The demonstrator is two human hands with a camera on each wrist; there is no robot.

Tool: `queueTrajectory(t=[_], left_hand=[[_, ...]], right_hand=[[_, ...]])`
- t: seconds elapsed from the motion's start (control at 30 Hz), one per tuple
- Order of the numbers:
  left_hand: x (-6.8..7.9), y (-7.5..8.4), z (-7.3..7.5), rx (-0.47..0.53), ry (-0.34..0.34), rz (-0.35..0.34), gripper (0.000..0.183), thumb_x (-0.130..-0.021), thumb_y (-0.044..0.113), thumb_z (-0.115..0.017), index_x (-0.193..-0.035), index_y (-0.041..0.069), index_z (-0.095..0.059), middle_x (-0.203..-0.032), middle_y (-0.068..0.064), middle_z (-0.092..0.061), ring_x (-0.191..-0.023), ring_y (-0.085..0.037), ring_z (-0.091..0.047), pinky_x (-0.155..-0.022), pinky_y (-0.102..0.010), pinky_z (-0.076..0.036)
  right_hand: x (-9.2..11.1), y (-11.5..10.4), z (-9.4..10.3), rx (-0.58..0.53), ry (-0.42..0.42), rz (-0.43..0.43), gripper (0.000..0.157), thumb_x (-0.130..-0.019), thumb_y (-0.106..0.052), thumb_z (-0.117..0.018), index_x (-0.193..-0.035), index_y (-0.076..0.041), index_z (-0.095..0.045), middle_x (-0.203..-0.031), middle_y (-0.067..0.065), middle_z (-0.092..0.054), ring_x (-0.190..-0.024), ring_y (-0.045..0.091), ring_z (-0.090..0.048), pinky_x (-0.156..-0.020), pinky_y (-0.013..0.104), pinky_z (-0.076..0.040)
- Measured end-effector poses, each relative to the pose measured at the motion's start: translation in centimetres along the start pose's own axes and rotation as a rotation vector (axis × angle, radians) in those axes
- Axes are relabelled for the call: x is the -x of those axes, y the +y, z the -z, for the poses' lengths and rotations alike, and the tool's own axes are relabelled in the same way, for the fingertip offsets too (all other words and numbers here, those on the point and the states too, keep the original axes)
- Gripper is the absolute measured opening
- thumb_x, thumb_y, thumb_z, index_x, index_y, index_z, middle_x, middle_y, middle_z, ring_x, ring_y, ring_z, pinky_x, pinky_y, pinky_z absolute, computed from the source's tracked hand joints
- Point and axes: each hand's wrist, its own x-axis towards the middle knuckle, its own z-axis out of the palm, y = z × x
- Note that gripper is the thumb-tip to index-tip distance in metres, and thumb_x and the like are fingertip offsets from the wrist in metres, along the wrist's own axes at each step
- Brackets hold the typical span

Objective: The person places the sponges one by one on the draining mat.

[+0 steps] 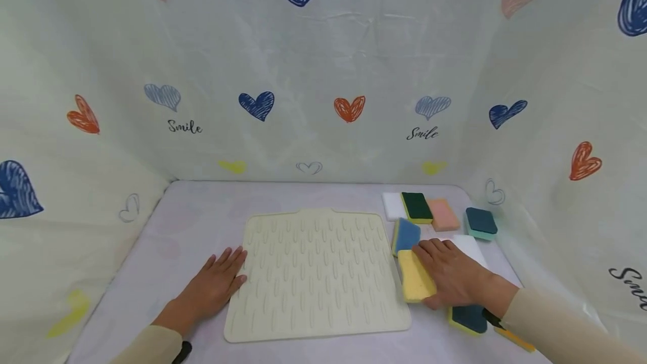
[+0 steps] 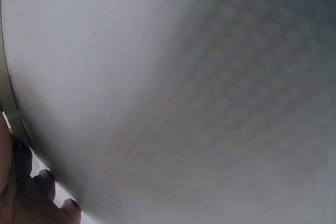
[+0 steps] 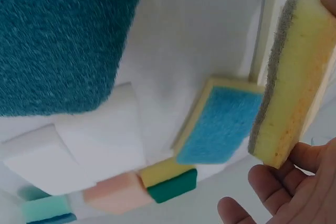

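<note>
In the head view, a cream ribbed mat [image 1: 318,274] lies flat in the middle of the table. My left hand [image 1: 214,280] rests at its left edge, fingers straight and fingertips against the border. The left wrist view is mostly a blurred pale surface, with a few fingers [image 2: 42,192] low in the corner. Right of the mat, my right hand [image 1: 450,271] holds a yellow sponge [image 1: 416,277] between thumb and fingers. The right wrist view shows this sponge [image 3: 296,77] has a grey scouring layer. A blue-topped sponge [image 1: 407,235] lies just beyond it.
Behind the right hand sit a white sponge [image 1: 393,206], a green-topped sponge [image 1: 417,207], a pink sponge [image 1: 443,214] and a teal sponge [image 1: 481,223]. Under the right forearm are a dark teal-topped sponge [image 1: 467,319] and an orange-edged one [image 1: 515,339]. Heart-printed sheeting [image 1: 303,55] walls the table.
</note>
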Motion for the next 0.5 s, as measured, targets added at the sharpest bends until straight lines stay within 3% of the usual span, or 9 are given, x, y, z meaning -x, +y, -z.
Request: queueTrajectory(t=[0.13,0.3,0.5], left_hand=[[0.2,-0.2,0.2,-0.004,0.003,0.009,0.066,-0.112,0.043,-0.048,-0.161,-0.001,-0.04,-0.167,-0.021,-0.039,-0.156,-0.047,-0.032,-0.122,-0.07,-0.027],[0.3,-0.3,0.3,-0.002,0.002,0.01,0.066,-0.112,0.043,-0.048,-0.16,-0.001,-0.041,-0.167,-0.021,-0.04,-0.155,-0.046,-0.033,-0.122,-0.07,-0.028],[0.3,-0.2,0.7,0.015,-0.019,-0.01,0.064,-0.114,0.041,-0.045,-0.161,-0.001,-0.039,-0.168,-0.021,-0.038,-0.156,-0.044,-0.034,-0.123,-0.068,-0.028]], right_hand=[[-0.7,-0.3,0.4,0.048,0.11,0.04,0.097,-0.075,-0.069,-0.078,-0.141,-0.002,-0.053,-0.134,0.013,-0.059,-0.122,0.031,-0.056,-0.103,0.052,-0.05],[-4.2,-0.3,0.8,0.123,0.289,0.062,0.098,-0.073,-0.07,-0.076,-0.137,0.001,-0.056,-0.129,0.016,-0.061,-0.116,0.034,-0.057,-0.097,0.048,-0.052],[-8.6,-1.3,1.4,0.163,0.337,0.056,0.099,-0.073,-0.071,-0.073,-0.137,0.002,-0.054,-0.126,0.016,-0.059,-0.113,0.033,-0.054,-0.093,0.046,-0.048]])
